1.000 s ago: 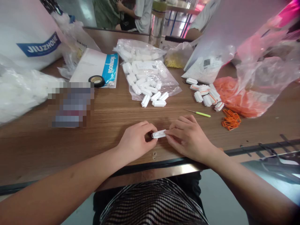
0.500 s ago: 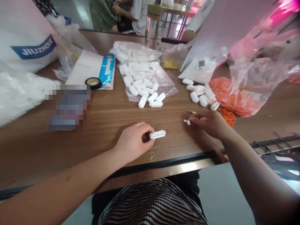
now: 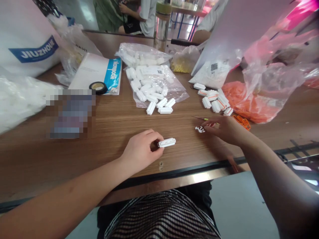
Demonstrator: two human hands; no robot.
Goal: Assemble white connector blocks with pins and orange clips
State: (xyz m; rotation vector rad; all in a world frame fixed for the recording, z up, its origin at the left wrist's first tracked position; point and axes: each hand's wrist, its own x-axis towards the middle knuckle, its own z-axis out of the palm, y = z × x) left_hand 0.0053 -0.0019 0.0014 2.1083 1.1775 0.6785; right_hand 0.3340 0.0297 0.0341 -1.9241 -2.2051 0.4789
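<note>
My left hand (image 3: pixel 143 147) grips a white plastic connector housing (image 3: pixel 167 142) by its left end, between thumb and fingers. A row of small cavities shows along the housing, just above the tabletop. To the right, my right hand (image 3: pixel 225 129) is low over the table with its fingers drawn together. Its fingertips are beside a small scatter of tiny white plastic pieces (image 3: pixel 200 129); whether one is pinched between them is too small to see. A thin pick with a yellow-green handle (image 3: pixel 205 119) lies just behind those fingers, partly hidden by them.
Several white housings (image 3: pixel 165 110) lie before a clear bag (image 3: pixel 171 78). More, some with orange strips (image 3: pixel 213 96), sit near orange clips (image 3: pixel 241 122) and a bag of orange parts (image 3: pixel 259 106). Black tape (image 3: pixel 98 88) rests on a notebook (image 3: pixel 87 71). A bottle (image 3: pixel 161 26) stands behind.
My right hand has shifted slightly right, and the tiny white pieces by its fingertips are more spread out. My left hand and the housing have stayed nearly still.
</note>
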